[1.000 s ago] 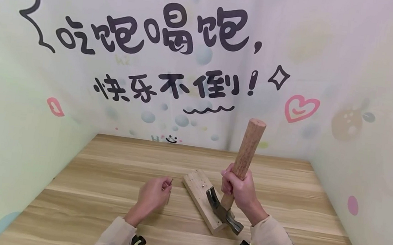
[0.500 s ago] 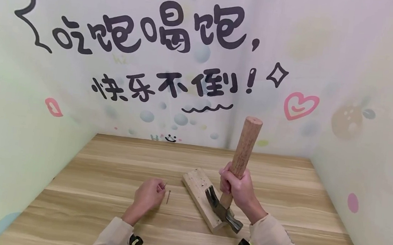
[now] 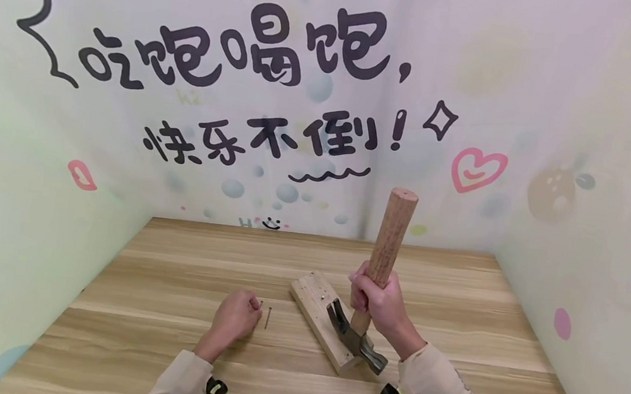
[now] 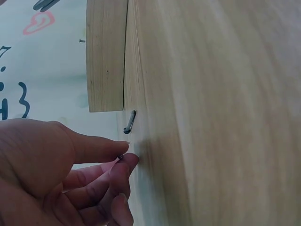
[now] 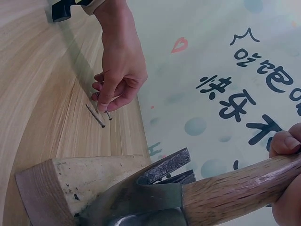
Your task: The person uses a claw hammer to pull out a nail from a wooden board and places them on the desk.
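Note:
My left hand [image 3: 234, 319] pinches a small nail [image 5: 109, 115] between thumb and fingertips, close over the table. Just right of those fingers a second nail [image 3: 268, 318] lies flat on the wood; the left wrist view shows this lying nail [image 4: 130, 121] beyond the thumb tip. My right hand [image 3: 377, 296] grips the wooden handle of a claw hammer [image 3: 393, 242], handle end up and steel head low. The hammer head overlaps the near end of a wooden board [image 3: 316, 308]. From the board's far half a nail head [image 3: 322, 297] sticks up.
A light wood-grain table [image 3: 184, 254] meets a pale printed wall cloth [image 3: 207, 193] at the back, with more cloth on both sides. Black devices [image 3: 215, 391] are strapped at both wrists. Small dark holes mark the board's top.
My left hand has drawn back leftward and slightly down with its nail, uncovering the nail lying on the table. My right hand and the hammer have stayed nearly still.

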A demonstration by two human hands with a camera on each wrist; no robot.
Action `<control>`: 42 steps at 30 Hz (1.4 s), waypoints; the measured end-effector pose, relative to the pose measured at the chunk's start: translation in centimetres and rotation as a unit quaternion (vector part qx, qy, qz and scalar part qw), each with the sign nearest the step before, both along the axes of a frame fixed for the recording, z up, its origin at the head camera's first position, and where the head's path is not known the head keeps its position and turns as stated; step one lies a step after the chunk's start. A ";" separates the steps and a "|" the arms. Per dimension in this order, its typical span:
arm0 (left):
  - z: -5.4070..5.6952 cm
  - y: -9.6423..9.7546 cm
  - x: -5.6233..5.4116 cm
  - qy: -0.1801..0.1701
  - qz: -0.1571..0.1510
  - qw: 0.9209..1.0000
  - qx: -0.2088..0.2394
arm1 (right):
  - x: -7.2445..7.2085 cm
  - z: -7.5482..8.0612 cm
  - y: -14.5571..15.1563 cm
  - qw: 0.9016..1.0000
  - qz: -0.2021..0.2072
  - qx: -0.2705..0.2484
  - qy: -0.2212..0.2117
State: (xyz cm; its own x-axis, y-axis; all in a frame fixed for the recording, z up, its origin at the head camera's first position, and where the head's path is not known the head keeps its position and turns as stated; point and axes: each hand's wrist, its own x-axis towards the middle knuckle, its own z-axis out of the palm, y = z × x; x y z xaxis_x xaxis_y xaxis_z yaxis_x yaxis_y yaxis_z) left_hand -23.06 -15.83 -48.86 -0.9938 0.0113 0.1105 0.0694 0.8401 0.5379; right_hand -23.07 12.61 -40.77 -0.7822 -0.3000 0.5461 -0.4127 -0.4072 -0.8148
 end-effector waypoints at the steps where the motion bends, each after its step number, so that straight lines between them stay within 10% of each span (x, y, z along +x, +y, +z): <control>1: 0.0 0.0 0.0 0.000 0.000 1.000 -0.001 | 0.0 0.0 0.0 1.000 0.001 0.001 0.001; 42: 0.1 0.0 0.3 -0.052 0.022 0.998 -0.038 | 0.1 -0.1 0.0 1.000 -0.008 -0.003 -0.015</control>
State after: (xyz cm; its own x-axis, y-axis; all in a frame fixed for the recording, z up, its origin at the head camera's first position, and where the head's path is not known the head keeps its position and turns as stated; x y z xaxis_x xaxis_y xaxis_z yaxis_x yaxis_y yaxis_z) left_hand -22.74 -15.86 -48.80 -0.9996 -0.0284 0.0067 -0.0218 0.8797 0.4751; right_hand -22.95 12.62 -40.88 -0.8033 -0.2844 0.5233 -0.3938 -0.4055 -0.8249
